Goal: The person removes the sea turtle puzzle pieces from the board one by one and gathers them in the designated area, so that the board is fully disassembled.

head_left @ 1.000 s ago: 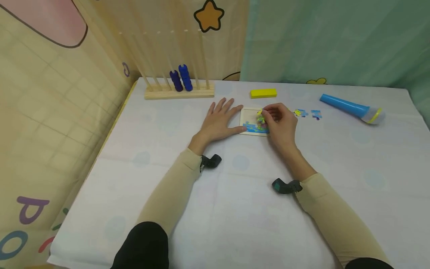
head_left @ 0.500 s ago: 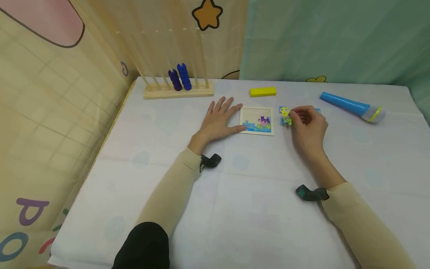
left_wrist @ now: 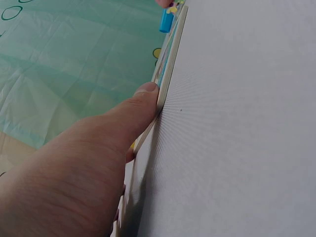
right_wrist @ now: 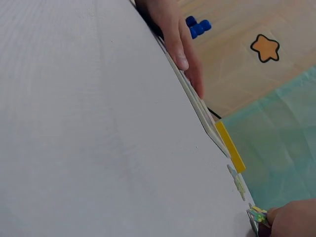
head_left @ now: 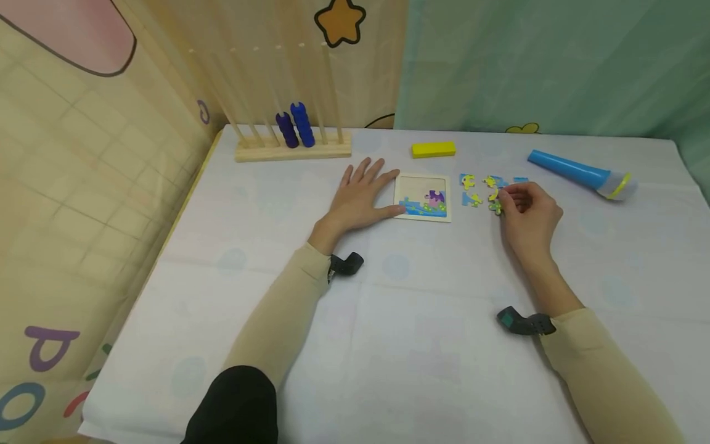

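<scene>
A small square jigsaw tray (head_left: 448,198) with a pale wooden rim lies flat, its lower part filled with blue, green and purple pieces. My left hand (head_left: 357,200) rests at its left side with fingers spread; in the left wrist view the thumb (left_wrist: 140,101) touches the rim. To the right of the tray, my right hand (head_left: 530,219) pinches a green and yellow puzzle piece (head_left: 495,208) between thumb and fingers, low over the table. Around it lie loose puzzle pieces (head_left: 468,180), yellow and blue. The curled fingers partly hide some of them.
A yellow block (head_left: 433,150) lies behind the tray. At the back right is a blue toy microphone (head_left: 577,172). A wooden peg rack (head_left: 294,152) with dark blue beads stands at the back left. A white cloth (head_left: 399,345) covers the table.
My right hand has moved from above the tray to the loose pieces on the right, then slightly farther right, uncovering several of them. The left hand has stayed at the tray.
</scene>
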The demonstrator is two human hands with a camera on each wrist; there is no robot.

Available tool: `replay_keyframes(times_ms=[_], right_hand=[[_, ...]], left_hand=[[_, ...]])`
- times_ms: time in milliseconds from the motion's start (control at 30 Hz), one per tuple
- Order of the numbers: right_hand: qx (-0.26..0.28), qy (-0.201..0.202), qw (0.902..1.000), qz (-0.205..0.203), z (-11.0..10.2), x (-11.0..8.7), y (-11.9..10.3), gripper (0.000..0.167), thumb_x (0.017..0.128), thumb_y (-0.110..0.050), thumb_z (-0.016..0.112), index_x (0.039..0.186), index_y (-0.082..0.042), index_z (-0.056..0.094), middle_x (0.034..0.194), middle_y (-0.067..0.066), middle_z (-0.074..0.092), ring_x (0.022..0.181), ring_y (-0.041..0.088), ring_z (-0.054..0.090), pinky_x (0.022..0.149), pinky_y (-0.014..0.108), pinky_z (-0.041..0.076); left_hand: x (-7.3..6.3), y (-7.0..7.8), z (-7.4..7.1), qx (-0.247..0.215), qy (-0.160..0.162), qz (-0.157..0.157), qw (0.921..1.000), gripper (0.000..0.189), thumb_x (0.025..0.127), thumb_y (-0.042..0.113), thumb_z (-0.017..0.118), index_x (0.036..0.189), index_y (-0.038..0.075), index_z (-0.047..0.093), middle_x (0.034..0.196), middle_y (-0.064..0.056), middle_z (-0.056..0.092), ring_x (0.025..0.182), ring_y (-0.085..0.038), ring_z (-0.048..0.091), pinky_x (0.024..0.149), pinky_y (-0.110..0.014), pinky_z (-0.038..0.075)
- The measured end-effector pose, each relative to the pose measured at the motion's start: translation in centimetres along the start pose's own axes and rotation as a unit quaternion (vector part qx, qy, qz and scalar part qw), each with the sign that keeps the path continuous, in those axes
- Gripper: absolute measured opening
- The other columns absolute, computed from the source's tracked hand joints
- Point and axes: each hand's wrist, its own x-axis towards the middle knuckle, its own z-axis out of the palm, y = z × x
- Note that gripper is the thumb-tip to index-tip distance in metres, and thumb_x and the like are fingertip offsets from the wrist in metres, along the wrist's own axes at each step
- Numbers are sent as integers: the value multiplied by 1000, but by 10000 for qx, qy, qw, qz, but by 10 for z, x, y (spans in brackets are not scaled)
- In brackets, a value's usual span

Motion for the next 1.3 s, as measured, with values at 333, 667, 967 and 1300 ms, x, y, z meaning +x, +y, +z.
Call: replay_keyframes(times_ms=[333, 667, 967, 1300], right_hand=[[-254, 119, 9992, -279, 3, -2, -2, 31, 108, -22, 60, 121, 5, 70, 110, 22, 70, 91, 22, 54, 86, 24, 34], [-41, -277, 9949, -973, 15, -5, -12, 24, 105, -16, 65, 119, 1, 74, 103, 18, 70, 86, 21, 56, 74, 15, 36], [124, -681, 9911, -1140, 50, -3, -41, 27, 100, -23, 74, 115, -1, 76, 101, 17, 66, 86, 27, 55, 76, 26, 36], [85, -850, 9881, -1281, 67, -4, -49, 42, 88, -28, 88, 116, 1, 74, 103, 19, 65, 81, 27, 49, 80, 32, 33]], left_hand=[[1, -2, 0, 49, -40, -10, 10000, 88, 96, 74, 55, 168, 33, 27, 179, -2, 10, 166, -28, -1, 133, -53, -5], [3, 0, 1, 68, -71, 12, 10000, 88, 96, 74, 56, 168, 33, 27, 179, -3, 10, 166, -29, -1, 133, -54, -5], [3, -4, -4, 72, -92, -54, 9999, 88, 96, 74, 55, 168, 34, 26, 179, -2, 8, 166, -28, -3, 133, -52, -7], [4, -4, -1, 16, -50, 14, 10000, 88, 96, 74, 56, 168, 34, 27, 179, -2, 9, 166, -28, -2, 133, -52, -8]])
